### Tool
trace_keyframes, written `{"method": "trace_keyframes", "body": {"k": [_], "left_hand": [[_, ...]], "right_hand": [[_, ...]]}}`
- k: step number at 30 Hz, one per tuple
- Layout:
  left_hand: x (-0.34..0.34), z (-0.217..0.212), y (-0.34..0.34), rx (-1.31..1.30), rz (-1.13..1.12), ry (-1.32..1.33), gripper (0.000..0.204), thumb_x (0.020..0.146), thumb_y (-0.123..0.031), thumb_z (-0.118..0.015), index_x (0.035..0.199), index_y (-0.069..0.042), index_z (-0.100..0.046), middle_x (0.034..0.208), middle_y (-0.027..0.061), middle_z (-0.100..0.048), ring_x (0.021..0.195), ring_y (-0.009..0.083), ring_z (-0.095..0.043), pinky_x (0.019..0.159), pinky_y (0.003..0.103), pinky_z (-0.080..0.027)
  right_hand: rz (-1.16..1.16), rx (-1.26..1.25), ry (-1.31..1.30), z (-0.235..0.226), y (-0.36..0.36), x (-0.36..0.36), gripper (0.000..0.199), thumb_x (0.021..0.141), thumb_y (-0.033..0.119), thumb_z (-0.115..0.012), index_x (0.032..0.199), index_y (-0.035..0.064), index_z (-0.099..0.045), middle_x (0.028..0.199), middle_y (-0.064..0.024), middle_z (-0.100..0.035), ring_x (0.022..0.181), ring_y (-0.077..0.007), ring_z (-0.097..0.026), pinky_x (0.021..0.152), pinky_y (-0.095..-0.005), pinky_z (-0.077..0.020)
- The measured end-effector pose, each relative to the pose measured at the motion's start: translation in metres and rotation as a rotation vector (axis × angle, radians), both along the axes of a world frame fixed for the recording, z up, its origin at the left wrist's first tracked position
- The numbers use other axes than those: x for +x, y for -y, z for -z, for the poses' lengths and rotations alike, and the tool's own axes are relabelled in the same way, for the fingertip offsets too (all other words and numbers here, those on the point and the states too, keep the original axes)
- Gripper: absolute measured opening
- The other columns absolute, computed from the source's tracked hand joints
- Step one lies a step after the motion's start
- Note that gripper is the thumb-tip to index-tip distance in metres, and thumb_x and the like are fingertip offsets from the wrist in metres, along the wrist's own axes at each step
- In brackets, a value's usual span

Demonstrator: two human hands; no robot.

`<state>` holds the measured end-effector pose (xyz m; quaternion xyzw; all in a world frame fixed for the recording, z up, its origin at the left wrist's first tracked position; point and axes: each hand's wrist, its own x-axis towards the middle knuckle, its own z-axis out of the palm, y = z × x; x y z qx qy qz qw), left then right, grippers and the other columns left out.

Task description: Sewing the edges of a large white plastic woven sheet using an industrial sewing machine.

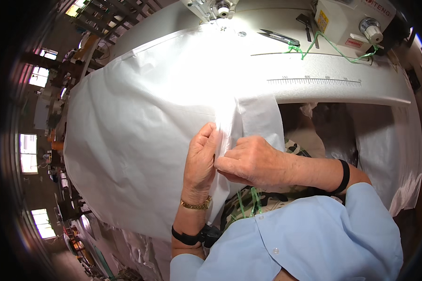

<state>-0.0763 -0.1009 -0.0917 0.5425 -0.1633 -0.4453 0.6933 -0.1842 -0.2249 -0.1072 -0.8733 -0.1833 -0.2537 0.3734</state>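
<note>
A large sheet of thin white fabric [140, 122] lies over the pale sewing table [342, 89] and hangs off its front edge. My left hand [199, 161] pinches a folded ridge of this fabric near the table's front. Next to it on the right, my right hand [253, 161] grips the same fold, fingertips touching the left hand. A gold bracelet and a black band sit on my left wrist, and a black band on my right wrist. The sewing machine's head [215, 8] stands at the far end of the fabric.
Thread snips [279, 37] with a green cord [333, 47] lie on the table at the back right, beside the machine's white motor housing [356, 21]. A printed ruler scale [314, 80] runs along the table. More white fabric [384, 150] hangs at right. Workshop clutter fills the left rim.
</note>
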Motion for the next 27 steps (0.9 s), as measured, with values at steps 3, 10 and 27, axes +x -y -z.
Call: {"method": "trace_keyframes", "body": {"k": [3, 10, 27], "left_hand": [[-0.001, -0.001, 0.0, -0.016, -0.096, -0.007, 0.011, 0.103, -0.012, -0.055, 0.102, -0.003, -0.06, 0.09, -0.0017, -0.063, 0.075, 0.0015, -0.054, 0.068, 0.018, -0.046], [0.006, 0.0, 0.004, 0.002, -0.101, -0.01, 0.009, 0.098, -0.01, -0.064, 0.1, -0.001, -0.062, 0.085, 0.0015, -0.068, 0.071, 0.0036, -0.061, 0.062, 0.018, -0.05], [0.015, 0.002, -0.003, -0.084, -0.111, -0.146, 0.013, 0.098, -0.013, -0.064, 0.094, -0.001, -0.061, 0.081, 0.0057, -0.066, 0.064, 0.0082, -0.062, 0.055, 0.022, -0.053]], "right_hand": [[-0.019, -0.008, 0.023, 0.002, -0.002, 0.002, 0.015, 0.084, 0.01, -0.067, 0.083, 0.0073, -0.052, 0.065, -0.003, -0.058, 0.057, -0.0219, -0.058, 0.053, -0.0342, -0.0422], [0.259, 1.097, -0.397, 0.033, 0.005, 0.0, 0.028, 0.1, 0.031, -0.06, 0.105, 0.0026, -0.059, 0.083, -0.0009, -0.062, 0.074, -0.0072, -0.057, 0.072, -0.0249, -0.0496], [-0.096, 1.292, -0.657, 0.055, -0.027, 0.049, 0.031, 0.098, 0.018, -0.046, 0.097, -0.0061, -0.065, 0.081, -0.0075, -0.064, 0.071, -0.0136, -0.059, 0.067, -0.0288, -0.0502]]}}
